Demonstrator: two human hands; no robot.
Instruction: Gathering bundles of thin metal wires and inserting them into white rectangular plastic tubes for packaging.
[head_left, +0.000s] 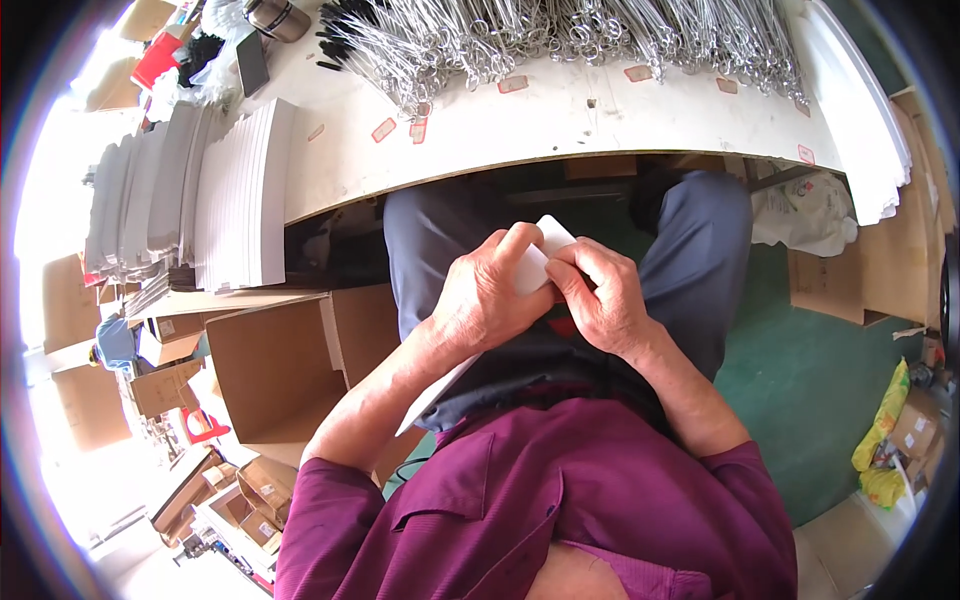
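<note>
A long, narrow white carton (437,394) lies slantwise over my lap, its upper end between my hands. My left hand (488,285) is wrapped round it just below that end, hiding part of its length. My right hand (603,298) is closed at the same end, with thumb and forefinger pinching the white edge. Whether the end flap is folded in or out I cannot tell. On the white table in front, several thin metal wire tools with looped ends (570,40) lie in a wide heap, some with black bristly tips at the left.
The white table (480,130) spans the far side. Stacked flat white cartons (240,200) stand at its left, with more white cartons (868,120) at its right. An open brown cardboard box (275,365) sits by my left knee. A steel flask (278,18) is at the back left.
</note>
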